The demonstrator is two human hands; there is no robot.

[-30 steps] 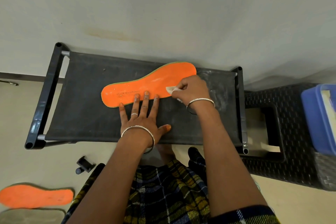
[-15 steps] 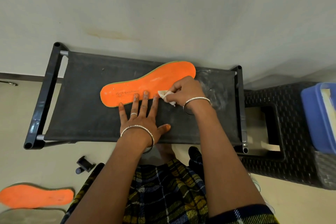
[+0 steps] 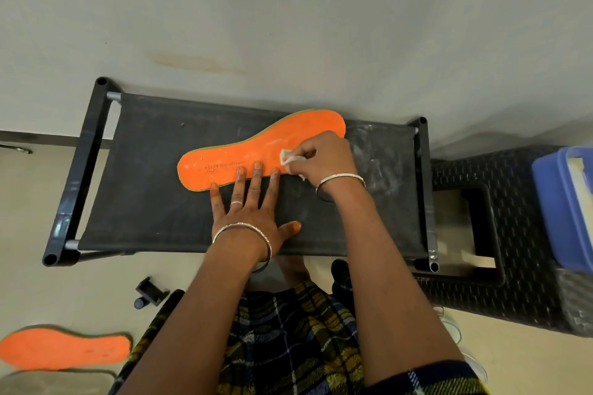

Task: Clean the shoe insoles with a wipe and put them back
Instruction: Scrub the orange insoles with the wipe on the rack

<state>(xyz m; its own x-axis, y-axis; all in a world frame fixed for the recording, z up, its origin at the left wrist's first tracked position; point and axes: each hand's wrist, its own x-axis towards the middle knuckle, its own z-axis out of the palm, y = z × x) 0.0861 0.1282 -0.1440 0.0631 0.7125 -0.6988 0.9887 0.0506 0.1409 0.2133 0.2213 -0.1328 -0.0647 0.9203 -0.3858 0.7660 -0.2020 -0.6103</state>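
You wipe an insole [image 3: 256, 151] on the rack [image 3: 144, 186]
Nearest you, a second insole [image 3: 64, 348] lies on the floor [image 3: 96, 292]. Your left hand [image 3: 247, 215] lies flat on the rack, fingers spread, tips on the insole's near edge; your right hand [image 3: 321, 155] pinches a crumpled wipe [image 3: 288, 157] against its orange face.

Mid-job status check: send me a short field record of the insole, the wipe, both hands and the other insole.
surface: black fabric rack shelf
insole in work: orange insole, flat on the shelf
left hand: flat, fingertips pressing the insole's near edge
right hand: pinches white wipe against the insole
second insole: orange, on the floor at lower left
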